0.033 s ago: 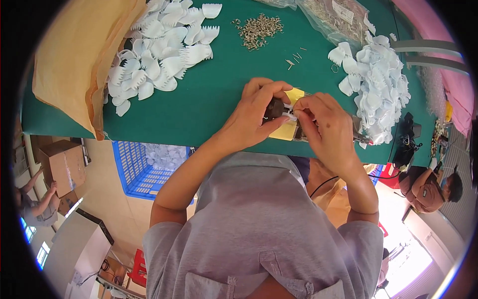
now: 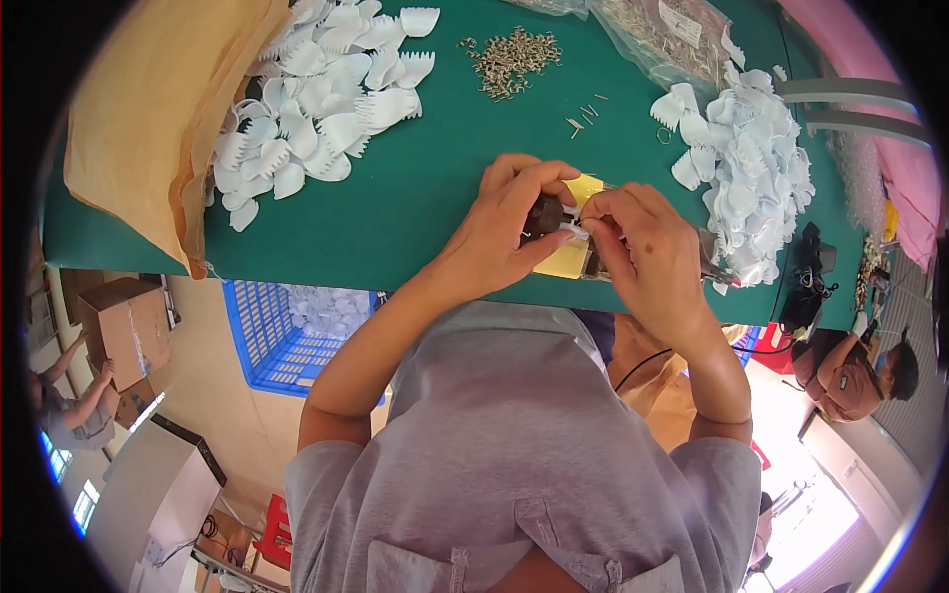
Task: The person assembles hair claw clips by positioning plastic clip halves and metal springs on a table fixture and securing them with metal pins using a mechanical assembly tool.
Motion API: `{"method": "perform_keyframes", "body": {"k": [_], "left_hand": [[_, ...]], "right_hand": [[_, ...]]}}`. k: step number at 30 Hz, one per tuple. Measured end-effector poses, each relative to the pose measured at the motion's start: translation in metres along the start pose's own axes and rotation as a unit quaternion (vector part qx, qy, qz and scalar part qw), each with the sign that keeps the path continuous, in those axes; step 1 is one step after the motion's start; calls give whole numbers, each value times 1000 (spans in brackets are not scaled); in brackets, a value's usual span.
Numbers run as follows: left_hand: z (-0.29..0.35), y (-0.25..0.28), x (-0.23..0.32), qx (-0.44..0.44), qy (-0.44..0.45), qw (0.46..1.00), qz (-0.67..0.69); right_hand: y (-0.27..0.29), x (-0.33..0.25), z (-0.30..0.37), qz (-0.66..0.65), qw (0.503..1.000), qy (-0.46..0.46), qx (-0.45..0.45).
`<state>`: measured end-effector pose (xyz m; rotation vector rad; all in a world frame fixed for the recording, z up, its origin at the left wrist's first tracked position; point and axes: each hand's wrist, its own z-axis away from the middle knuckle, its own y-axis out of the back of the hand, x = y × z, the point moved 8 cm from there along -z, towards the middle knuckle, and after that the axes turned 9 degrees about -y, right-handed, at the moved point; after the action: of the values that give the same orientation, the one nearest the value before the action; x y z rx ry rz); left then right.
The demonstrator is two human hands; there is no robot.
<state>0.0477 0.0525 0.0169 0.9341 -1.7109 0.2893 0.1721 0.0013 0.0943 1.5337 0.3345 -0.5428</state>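
My left hand [image 2: 501, 225] curves around a dark block [image 2: 544, 215] at the table's near edge. Its thumb presses on a small white plastic piece [image 2: 570, 229] set in the block, with the index finger on the far side. From the right, my right hand [image 2: 647, 237] meets it, thumb and index finger pinched together at the white piece. What lies between those fingertips is too small to make out. A yellow plate [image 2: 563, 262] shows under the hands, partly covered by them.
White toothed plastic pieces lie heaped on the left [image 2: 321, 124] and right [image 2: 756, 178]. Small metal hooks form a pile [image 2: 514, 61] at the far side, beside loose pins [image 2: 583, 119] and a plastic bag [image 2: 667, 35]. A brown paper sack [image 2: 163, 119] stands left; a blue crate [image 2: 262, 341] sits below.
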Motion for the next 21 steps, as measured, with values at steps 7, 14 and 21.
{"method": "perform_keyframes", "body": {"k": [7, 14, 21], "left_hand": [[-1, 0, 0, 4, -5, 1000, -1], [0, -1, -2, 10, 9, 1000, 25], [1, 1, -1, 4, 0, 1000, 0]], "right_hand": [[3, 1, -2, 12, 999, -17, -37], [-1, -3, -4, 64, 997, 8, -49], [-7, 6, 6, -69, 996, -47, 13]]}}
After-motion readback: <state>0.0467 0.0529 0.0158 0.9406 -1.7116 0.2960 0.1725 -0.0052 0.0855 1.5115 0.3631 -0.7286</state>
